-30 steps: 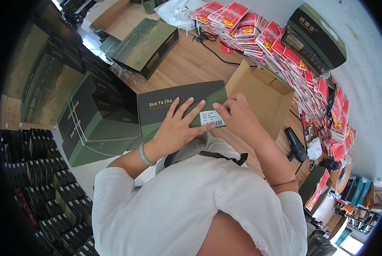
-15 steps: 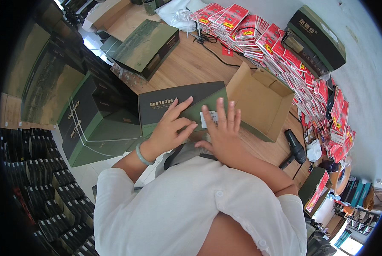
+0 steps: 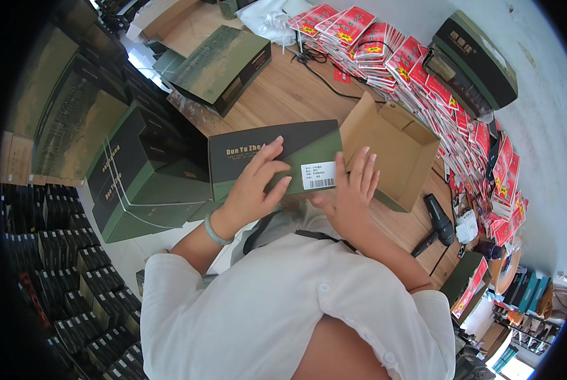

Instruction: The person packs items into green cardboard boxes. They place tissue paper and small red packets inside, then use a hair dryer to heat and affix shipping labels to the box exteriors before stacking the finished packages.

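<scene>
A black and green shoe box (image 3: 232, 166) stands in front of me at the table edge, its printed side facing me. My left hand (image 3: 248, 187) lies against that side, fingers apart, with a pale bangle (image 3: 213, 231) on its wrist. On the side's right part is a white barcode label (image 3: 318, 175), fully in sight. Just right of the label, my right hand (image 3: 353, 193) has its fingers stretched out near the box's right end. An open box part (image 3: 400, 145) with a bare brown inside lies behind that hand.
A black hair dryer (image 3: 438, 218) lies at the right, near a white plug (image 3: 466, 225). Red printed packets (image 3: 416, 76) are heaped along the wall. Another green box (image 3: 223, 66) sits farther back. Strapped boxes (image 3: 150, 171) stand at the left, stacked dark boxes (image 3: 74, 266) below them.
My right hand has slid to the right off the label, which was partly covered and now shows whole. My left hand stays on the box in nearly the same place.
</scene>
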A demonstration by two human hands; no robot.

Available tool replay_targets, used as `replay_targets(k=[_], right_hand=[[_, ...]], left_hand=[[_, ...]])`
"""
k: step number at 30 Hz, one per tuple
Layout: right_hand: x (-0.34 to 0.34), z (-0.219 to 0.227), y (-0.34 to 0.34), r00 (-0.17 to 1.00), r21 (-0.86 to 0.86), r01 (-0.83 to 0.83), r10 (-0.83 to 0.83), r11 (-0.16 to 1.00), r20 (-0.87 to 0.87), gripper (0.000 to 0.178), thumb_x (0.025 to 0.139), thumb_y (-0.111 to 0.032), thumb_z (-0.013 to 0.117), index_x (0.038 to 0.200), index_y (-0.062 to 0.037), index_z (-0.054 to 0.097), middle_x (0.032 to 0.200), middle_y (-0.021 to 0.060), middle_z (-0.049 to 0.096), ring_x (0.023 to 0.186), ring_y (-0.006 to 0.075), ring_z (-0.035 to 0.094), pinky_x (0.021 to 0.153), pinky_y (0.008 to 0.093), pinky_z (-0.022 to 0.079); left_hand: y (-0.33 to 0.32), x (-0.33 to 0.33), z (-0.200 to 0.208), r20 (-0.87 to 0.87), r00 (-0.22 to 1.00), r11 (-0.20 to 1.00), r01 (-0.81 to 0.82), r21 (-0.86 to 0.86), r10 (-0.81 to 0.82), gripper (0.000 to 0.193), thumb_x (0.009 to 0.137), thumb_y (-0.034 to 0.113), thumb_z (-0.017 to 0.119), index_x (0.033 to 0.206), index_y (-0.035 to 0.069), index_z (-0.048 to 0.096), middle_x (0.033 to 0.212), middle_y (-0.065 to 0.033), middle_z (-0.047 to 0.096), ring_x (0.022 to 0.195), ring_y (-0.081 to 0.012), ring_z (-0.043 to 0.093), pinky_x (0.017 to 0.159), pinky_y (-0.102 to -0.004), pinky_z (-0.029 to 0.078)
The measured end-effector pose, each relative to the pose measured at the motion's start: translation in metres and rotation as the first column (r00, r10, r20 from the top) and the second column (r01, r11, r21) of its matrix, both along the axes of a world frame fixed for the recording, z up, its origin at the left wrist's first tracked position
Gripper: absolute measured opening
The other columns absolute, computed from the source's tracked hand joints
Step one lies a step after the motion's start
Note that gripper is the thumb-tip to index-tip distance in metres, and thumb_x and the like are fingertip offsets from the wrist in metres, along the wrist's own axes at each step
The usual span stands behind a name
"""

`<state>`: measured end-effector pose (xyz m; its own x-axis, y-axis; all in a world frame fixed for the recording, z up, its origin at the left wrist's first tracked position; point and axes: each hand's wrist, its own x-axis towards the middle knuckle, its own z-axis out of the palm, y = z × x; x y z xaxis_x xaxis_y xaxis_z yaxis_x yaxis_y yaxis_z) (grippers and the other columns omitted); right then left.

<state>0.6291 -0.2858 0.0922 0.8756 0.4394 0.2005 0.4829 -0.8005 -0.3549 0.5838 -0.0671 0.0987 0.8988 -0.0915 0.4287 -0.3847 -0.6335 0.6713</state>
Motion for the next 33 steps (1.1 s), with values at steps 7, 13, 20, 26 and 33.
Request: replay_targets(k=[7,13,20,26,33], right_hand=[[0.055,0.011,0.065,0.976,0.046,-0.101,0.09,0.994,0.197,0.092,0.085,-0.061,0.053,0.152,-0.0063,0.02,0.156,0.0292,0.005,0.144,0.0482,0.004,0.111,0.0647,0.009],[0.056,-0.007,0.082,0.975,-0.014,-0.149,0.149,0.989,0.168,0.09,0.086,-0.062,0.052,0.151,-0.0071,0.022,0.155,0.0284,0.01,0.144,0.047,0.005,0.111,0.064,0.008],[0.043,-0.003,0.068,0.987,0.004,-0.055,0.054,0.998,0.152,0.089,0.087,-0.059,0.053,0.152,-0.0073,0.021,0.155,0.0296,0.01,0.142,0.0503,0.006,0.111,0.0647,0.006],[0.023,0.001,0.072,0.96,-0.045,-0.253,0.257,0.966,0.112,0.09,0.084,-0.054,0.059,0.151,-0.0079,0.022,0.154,0.0296,0.011,0.141,0.0521,0.008,0.11,0.0659,0.007],[0.025,0.001,0.065,0.862,-0.03,-0.475,0.473,0.879,0.182,0.087,0.085,-0.058,0.054,0.151,-0.01,0.025,0.156,0.0244,0.014,0.144,0.0435,0.011,0.112,0.0638,0.008]], left_hand=[[0.004,0.002,-0.01,0.041,0.999,0.974,-0.011,-0.228,0.021,0.046,0.091,0.012,0.058,0.132,0.001,0.038,0.15,-0.0269,0.023,0.133,-0.0395,0.039,0.109,-0.045,0.032],[0.009,0.003,-0.013,0.056,0.994,0.982,-0.087,-0.167,0.098,0.056,0.094,0.019,0.056,0.14,0.0,0.031,0.151,-0.0279,0.02,0.139,-0.0407,0.028,0.112,-0.0464,0.027],[0.005,-0.004,-0.012,-0.014,0.996,0.965,-0.085,-0.248,0.084,0.06,0.095,0.023,0.056,0.142,0.0,0.028,0.151,-0.0289,0.021,0.14,-0.0414,0.026,0.113,-0.0474,0.025],[0.01,-0.004,-0.024,0.101,0.99,0.956,-0.062,-0.288,0.095,0.063,0.095,0.024,0.054,0.145,-0.001,0.024,0.151,-0.0291,0.021,0.14,-0.0405,0.027,0.114,-0.0466,0.022],[0.011,0.003,-0.02,0.146,0.987,0.969,-0.023,-0.246,0.061,0.063,0.098,0.029,0.047,0.146,-0.002,0.021,0.153,-0.0255,0.02,0.142,-0.0369,0.024,0.115,-0.0456,0.019]])
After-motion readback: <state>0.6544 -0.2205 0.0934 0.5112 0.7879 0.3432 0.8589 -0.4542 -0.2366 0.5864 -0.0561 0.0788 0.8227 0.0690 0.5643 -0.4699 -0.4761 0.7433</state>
